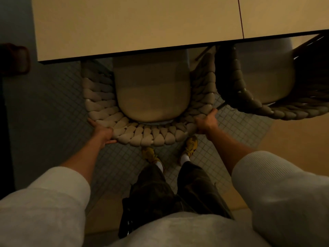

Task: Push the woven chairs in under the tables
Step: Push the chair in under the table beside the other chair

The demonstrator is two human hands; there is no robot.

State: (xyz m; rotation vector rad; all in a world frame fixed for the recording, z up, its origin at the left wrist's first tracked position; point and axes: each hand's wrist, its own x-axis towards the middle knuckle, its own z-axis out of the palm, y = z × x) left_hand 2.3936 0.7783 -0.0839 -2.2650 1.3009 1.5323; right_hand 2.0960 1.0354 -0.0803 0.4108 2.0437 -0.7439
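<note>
White sleeves [44, 202] fill the bottom corners, and both bare forearms reach forward from them. The left hand [102, 131] holds the chair [142, 135] at the left curve of its woven back. Its fingers lie along the outer side and its thumb is closed against the near edge. The right hand [206, 122] holds the same back at the right curve, fingers stretched along the outside of the weave. How far the fingers wrap underneath is hidden for both hands.

Between the two hands the back bends toward the person. Just beyond it sits the cushion [151, 97], whose far part is already under the table [124, 24]. Right of the right hand, close to its fingertips, a second chair [267, 109] stands turned at an angle. Its seat is partly under the second table [284, 15], which joins the first. Below the hands, two yellow shoes [191, 145] stand on the tiled floor [53, 113], near the back of the chair.
</note>
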